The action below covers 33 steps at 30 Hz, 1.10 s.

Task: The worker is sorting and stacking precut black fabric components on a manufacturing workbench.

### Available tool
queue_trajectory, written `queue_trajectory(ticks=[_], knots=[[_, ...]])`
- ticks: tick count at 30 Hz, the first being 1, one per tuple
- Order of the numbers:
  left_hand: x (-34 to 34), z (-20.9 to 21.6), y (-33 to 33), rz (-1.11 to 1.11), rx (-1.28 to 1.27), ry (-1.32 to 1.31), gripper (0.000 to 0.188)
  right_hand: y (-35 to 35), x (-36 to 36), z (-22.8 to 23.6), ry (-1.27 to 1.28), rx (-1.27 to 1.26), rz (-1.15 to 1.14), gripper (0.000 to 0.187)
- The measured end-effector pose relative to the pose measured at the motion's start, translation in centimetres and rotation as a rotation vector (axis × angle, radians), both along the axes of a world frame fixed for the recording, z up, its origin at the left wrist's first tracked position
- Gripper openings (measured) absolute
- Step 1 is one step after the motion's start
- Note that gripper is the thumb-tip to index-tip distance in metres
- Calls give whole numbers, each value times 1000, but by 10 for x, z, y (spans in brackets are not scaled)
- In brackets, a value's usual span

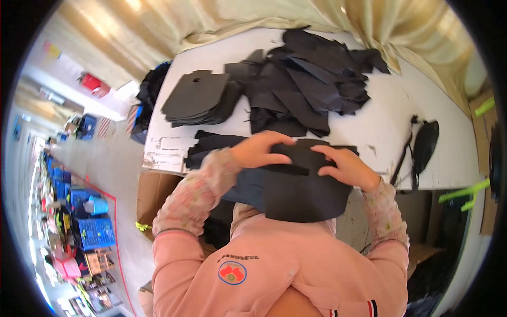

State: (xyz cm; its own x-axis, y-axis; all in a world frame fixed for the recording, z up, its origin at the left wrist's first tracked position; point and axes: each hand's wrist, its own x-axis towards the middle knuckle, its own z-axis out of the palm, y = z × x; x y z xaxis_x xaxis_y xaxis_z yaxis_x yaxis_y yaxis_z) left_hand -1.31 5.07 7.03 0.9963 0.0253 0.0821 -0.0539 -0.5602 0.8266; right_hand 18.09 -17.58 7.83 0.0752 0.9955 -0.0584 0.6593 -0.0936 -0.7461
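We hold a black panel (pixel 296 190) at the near edge of the white table (pixel 417 137), overhanging that edge toward our chest. Our left hand (pixel 259 149) lies flat on its upper left part, fingers spread and pointing right, pressing rather than clenching; whether the thumb curls under the cloth we cannot tell. Our right hand (pixel 346 166) rests on the upper right part, fingers bent and pointing left, seemingly pinching the top edge, though the grip is partly hidden. Both hands touch the panel, so neither is nearer; it lies directly beneath and between them. Its long axis runs left to right across us, tilted slightly down toward the right, and its rounded lower edge points back at our body. A narrow black strip (pixel 288 169) lies along that same axis between the two hands, just beside the left fingertips. More dark pieces sit under the panel's left side. Farther off on the table, a neat stack (pixel 198 98) of cut black pieces stands to the left, and a loose heap (pixel 311 79) of black scraps spreads behind the panel, well apart from our hands. A black strap piece (pixel 422 145) lies to the right.
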Motion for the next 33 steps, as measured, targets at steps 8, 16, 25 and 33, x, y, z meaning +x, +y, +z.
queue_trajectory(ticks=[8,16,25,33], knots=[[96,-47,-32,-594,-123,289,72,-27,-22,17,-145,95,-64,65],[93,-50,-21,-545,-467,560,53,-20,-33,44,-425,45,3,50],[93,-48,-35,-541,-593,483,62,-31,-41,41,-582,150,-48,57],[92,-40,-30,-506,73,-7,69,-32,-32,13,-472,246,-130,63]])
